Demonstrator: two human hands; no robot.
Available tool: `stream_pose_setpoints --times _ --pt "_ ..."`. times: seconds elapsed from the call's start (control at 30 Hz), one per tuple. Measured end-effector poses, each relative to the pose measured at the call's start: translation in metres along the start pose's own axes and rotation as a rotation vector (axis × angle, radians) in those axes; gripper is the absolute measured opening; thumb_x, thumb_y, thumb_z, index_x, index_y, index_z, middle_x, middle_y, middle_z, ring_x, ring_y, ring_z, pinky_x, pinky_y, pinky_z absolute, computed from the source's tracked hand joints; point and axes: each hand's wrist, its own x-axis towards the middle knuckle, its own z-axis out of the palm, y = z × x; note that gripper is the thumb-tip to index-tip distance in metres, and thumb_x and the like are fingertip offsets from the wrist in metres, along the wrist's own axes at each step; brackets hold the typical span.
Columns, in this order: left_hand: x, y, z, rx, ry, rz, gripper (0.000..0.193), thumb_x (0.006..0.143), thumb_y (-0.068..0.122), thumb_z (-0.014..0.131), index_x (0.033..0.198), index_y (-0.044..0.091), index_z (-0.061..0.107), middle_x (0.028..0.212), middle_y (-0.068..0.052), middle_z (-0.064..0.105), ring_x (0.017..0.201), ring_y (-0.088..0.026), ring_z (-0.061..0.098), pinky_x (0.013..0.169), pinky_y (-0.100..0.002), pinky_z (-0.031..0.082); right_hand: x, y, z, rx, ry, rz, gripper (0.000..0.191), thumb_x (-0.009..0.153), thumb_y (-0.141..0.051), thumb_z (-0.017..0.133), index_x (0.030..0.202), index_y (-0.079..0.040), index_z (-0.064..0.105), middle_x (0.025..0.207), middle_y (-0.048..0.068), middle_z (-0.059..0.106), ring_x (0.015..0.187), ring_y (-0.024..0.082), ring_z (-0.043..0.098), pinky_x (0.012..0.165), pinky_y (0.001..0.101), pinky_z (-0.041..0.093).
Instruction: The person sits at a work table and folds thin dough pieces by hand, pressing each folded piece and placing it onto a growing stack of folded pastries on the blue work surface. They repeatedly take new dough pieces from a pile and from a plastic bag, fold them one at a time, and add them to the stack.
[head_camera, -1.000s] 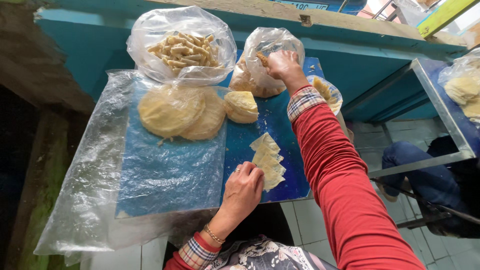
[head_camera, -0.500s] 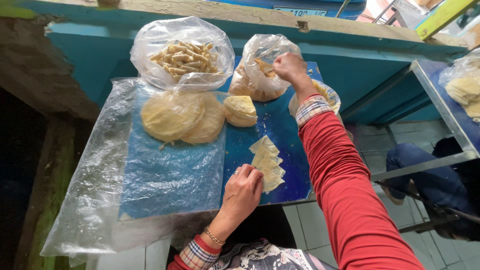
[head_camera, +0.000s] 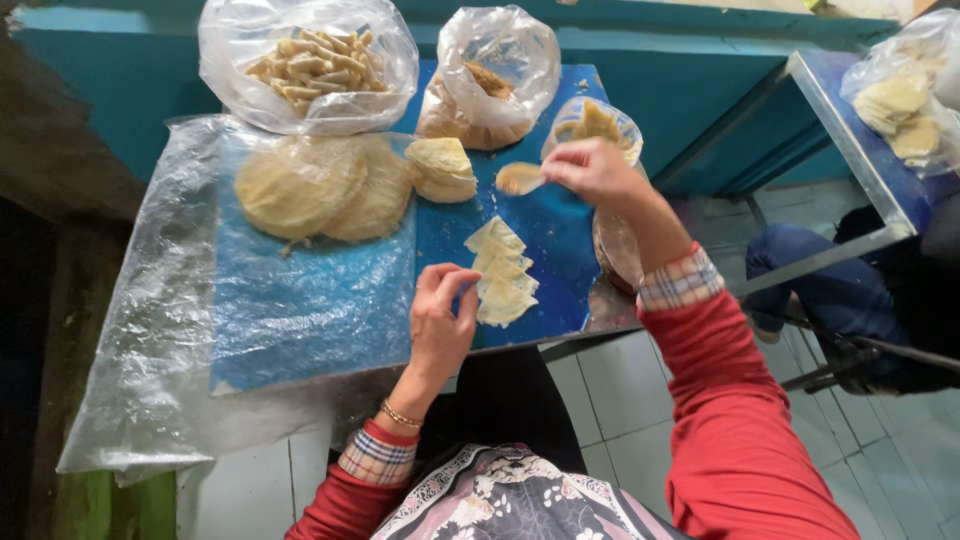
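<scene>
My right hand (head_camera: 592, 172) pinches a spoon (head_camera: 522, 179) loaded with pale filling and holds it above the blue board (head_camera: 320, 300). My left hand (head_camera: 440, 318) rests on that board, its fingers touching the near end of a row of folded yellowish dough triangles (head_camera: 500, 272). A small stack of round wrappers (head_camera: 440, 168) lies just left of the spoon. Behind my right hand sits a plastic-lined bowl of filling (head_camera: 596, 122).
Two flat round stacks lie under clear plastic (head_camera: 318, 186). A bag of finger-shaped pieces (head_camera: 310, 62) and a bag of brown filling (head_camera: 492, 78) stand at the back. Another person's leg (head_camera: 800, 262) and a bag of wrappers (head_camera: 900, 105) are on the right.
My right hand has drawn back from the brown filling bag toward me and now carries a loaded spoon over the board. My left hand stays by the folded triangles.
</scene>
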Motion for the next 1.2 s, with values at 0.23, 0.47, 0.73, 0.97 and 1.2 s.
stream_pose_setpoints --times 0.23,0.47,0.73,0.97,1.2 --pt "-0.015 0.021 -0.004 0.162 -0.197 0.165 0.025 0.087 0.01 0.073 0.111 0.015 0.075 0.119 -0.011 0.061 0.101 -0.029 0.06 0.086 -0.039 0.052 -0.114 -0.044 0.069 -0.471 0.042 -0.069 0.014 0.093 -0.027 0.071 0.094 -0.015 0.077 0.087 0.005 0.07 0.083 0.027 0.069 0.069 0.0392 0.053" --pt "-0.019 0.029 0.001 0.385 -0.338 0.335 0.033 0.081 0.018 0.075 0.114 0.016 0.073 0.125 -0.012 0.057 0.114 -0.032 0.055 0.091 -0.044 0.046 -0.139 -0.046 0.08 -0.593 0.184 -0.298 0.009 0.09 -0.021 0.071 0.097 -0.016 0.075 0.083 0.005 0.062 0.08 0.027 0.065 0.067 0.0408 0.051" --pt "-0.016 0.028 0.005 0.414 -0.353 0.351 0.035 0.084 0.016 0.073 0.119 0.015 0.072 0.124 -0.011 0.057 0.113 -0.03 0.056 0.091 -0.043 0.046 -0.139 -0.052 0.078 -0.68 0.253 -0.427 0.008 0.088 -0.017 0.075 0.095 -0.015 0.075 0.08 0.002 0.06 0.079 0.023 0.062 0.066 0.0384 0.049" --pt "-0.009 0.027 0.004 0.407 -0.354 0.339 0.022 0.085 0.018 0.073 0.106 0.016 0.071 0.122 -0.009 0.058 0.11 -0.029 0.057 0.091 -0.043 0.046 -0.131 -0.056 0.073 -0.65 0.248 -0.407 0.009 0.09 -0.015 0.074 0.099 -0.015 0.075 0.081 0.001 0.061 0.079 0.022 0.062 0.067 0.0377 0.05" --pt "-0.005 0.023 0.0 0.332 -0.322 0.342 0.025 0.08 0.014 0.074 0.105 0.014 0.073 0.119 -0.011 0.06 0.106 -0.031 0.059 0.088 -0.043 0.047 -0.12 -0.05 0.067 -0.576 0.199 -0.316 0.008 0.089 -0.016 0.075 0.097 -0.015 0.076 0.082 0.004 0.063 0.08 0.024 0.065 0.067 0.0381 0.051"
